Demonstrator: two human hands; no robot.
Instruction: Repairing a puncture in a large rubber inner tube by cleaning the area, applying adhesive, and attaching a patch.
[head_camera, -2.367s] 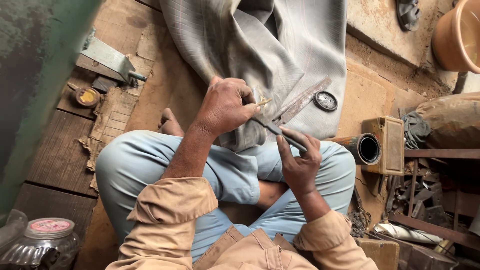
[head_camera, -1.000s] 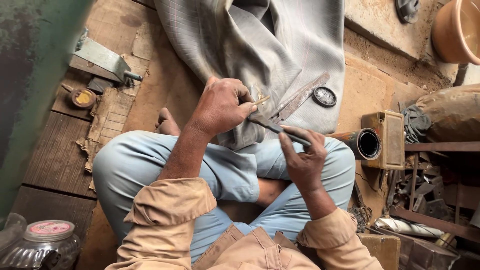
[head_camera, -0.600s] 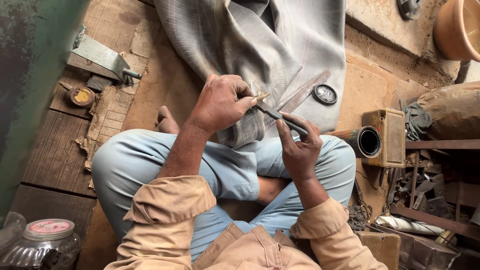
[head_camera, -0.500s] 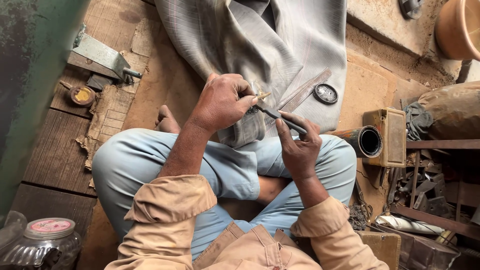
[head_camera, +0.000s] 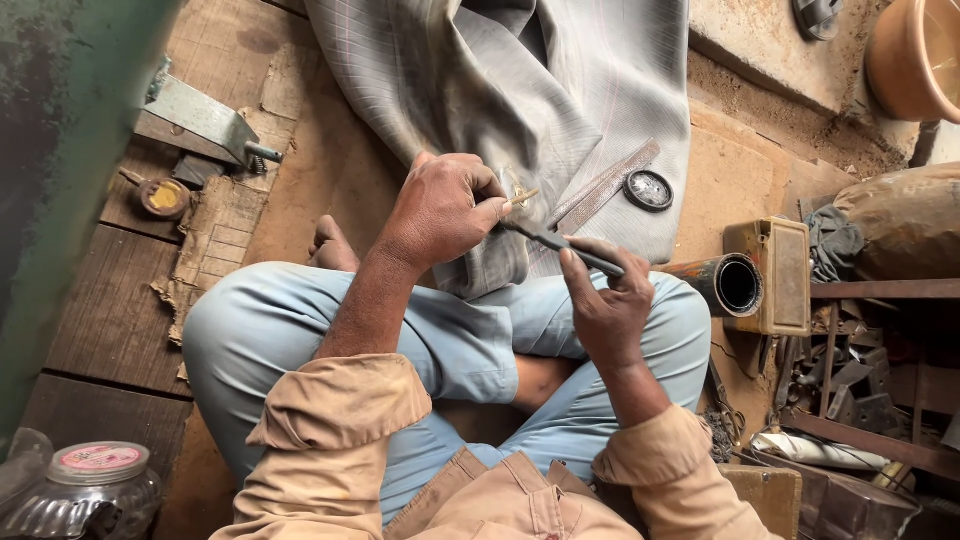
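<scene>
A person sits cross-legged on a wooden floor (head_camera: 110, 320), seen from above. The left hand (head_camera: 440, 210) has its grip closed around a small brass-coloured piece (head_camera: 520, 196), held above the lap. The right hand (head_camera: 608, 305) has its grip closed on a dark, slim file (head_camera: 560, 243), whose tip meets the piece. Grey cloth (head_camera: 560, 100) lies ahead, with a flat metal ruler (head_camera: 608, 184) and a round dark dial (head_camera: 649, 190) on it.

Your right hand (head_camera: 605, 305) has slid up the dark file (head_camera: 560, 243), nearer your left hand (head_camera: 440, 210), above the grey cloth (head_camera: 560, 90)
</scene>
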